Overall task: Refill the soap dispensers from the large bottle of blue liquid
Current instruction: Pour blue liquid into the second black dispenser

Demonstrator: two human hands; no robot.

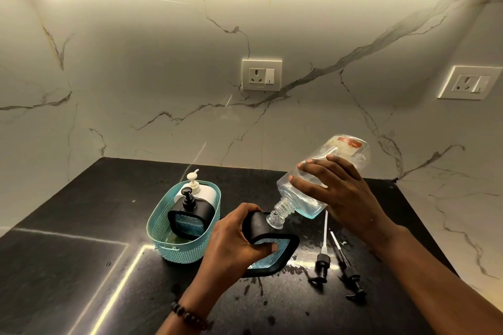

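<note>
My right hand (340, 190) grips a large clear bottle (302, 196) tipped neck-down to the left, with a little blue liquid pooled near its shoulder. Its ribbed neck meets the open top of a black soap dispenser (268, 242), which has a blue textured panel and stands on the dark counter. My left hand (234, 239) holds that dispenser around its upper part, thumb on the panel. Two black pump heads (322, 264) (352, 277) with long tubes lie on the counter to the right.
A teal woven basket (174, 245) at the left holds a second black dispenser (190, 215) with its pump on and a white pump bottle (194, 185). Wet splashes mark the counter (81, 253) near the front. Two wall sockets (261, 75) (469, 81) sit on the marble backsplash.
</note>
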